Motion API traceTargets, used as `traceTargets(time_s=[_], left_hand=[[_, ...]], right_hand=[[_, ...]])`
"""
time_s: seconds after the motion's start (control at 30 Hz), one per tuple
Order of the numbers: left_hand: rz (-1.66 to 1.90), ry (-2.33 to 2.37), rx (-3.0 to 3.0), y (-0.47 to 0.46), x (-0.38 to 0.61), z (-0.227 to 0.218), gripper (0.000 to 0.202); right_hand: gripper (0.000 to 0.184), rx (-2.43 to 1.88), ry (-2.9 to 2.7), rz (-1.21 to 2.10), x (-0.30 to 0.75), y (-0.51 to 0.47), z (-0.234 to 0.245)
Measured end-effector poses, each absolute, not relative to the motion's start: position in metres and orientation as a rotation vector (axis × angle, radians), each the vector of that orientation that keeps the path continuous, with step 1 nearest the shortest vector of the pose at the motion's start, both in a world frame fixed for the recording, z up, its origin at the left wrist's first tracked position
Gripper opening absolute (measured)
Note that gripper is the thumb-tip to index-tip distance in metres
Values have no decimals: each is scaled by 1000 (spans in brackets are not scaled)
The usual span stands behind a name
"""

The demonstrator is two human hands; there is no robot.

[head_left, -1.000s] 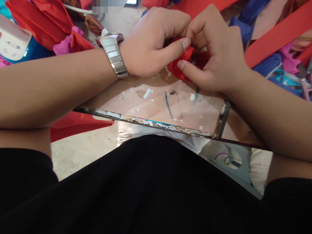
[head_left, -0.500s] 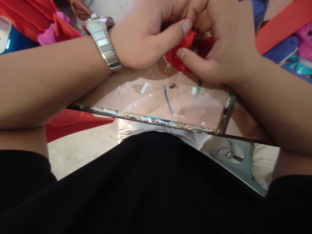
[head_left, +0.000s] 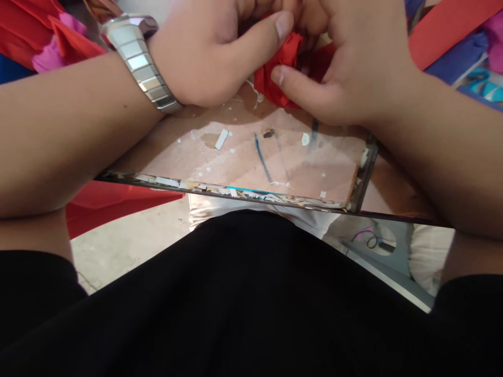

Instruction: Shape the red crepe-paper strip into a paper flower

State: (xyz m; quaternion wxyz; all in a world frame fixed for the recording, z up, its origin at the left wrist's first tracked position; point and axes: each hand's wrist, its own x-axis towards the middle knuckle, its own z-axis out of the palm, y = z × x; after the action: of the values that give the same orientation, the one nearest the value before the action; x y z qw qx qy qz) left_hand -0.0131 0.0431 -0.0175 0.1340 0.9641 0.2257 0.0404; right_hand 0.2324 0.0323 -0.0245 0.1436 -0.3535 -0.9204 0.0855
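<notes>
A crumpled piece of red cloth [head_left: 278,78] is bunched between my two hands near the top of the head view. My left hand [head_left: 223,57], with a metal watch [head_left: 137,57] on its wrist, grips the cloth from the left, thumb lying over it. From the other side my right hand [head_left: 346,68] pinches it, the thumb pressed on its front. The fingertips of both hands are mostly hidden behind the cloth and the knuckles. Beneath them lies a worn wooden tabletop [head_left: 243,162].
White scraps [head_left: 221,139] dot the tabletop, and more bits fill the groove along its dark edge [head_left: 251,197]. Red fabric [head_left: 23,31] with a pink piece [head_left: 49,55] lies at upper left. A red strip [head_left: 444,34] and blue cloth [head_left: 458,60] are at upper right.
Both hands and the red cloth appear slightly further left and up in the picture, the table having shifted a little left too. The grip looks the same.
</notes>
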Motion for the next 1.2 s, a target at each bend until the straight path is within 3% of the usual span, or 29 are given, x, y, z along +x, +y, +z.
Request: traceTargets(time_s=[0.03,0.13,0.3,0.4,0.7,1.0,1.2], left_hand=[[350,776,2641,42,-12,-16,67],[590,750,2399,39,-10,-16,51],[725,760,2361,42,-11,-26,38],[772,743,2346,43,-11,-28,32],[807,748,2310,44,-9,-30,32],[780,730,2314,47,-10,-32,50],[781,721,2311,49,-10,-33,37]], right_hand=[[61,-944,-2609,257,233,32,-25],[47,-874,-2548,350,233,32,-27],[28,-773,-2437,435,229,32,-28],[27,-764,-2408,463,227,32,-29],[24,-762,-2376,464,228,31,-31],[32,-968,-2339,608,227,27,-28],[27,-906,-2334,632,229,28,-30]])
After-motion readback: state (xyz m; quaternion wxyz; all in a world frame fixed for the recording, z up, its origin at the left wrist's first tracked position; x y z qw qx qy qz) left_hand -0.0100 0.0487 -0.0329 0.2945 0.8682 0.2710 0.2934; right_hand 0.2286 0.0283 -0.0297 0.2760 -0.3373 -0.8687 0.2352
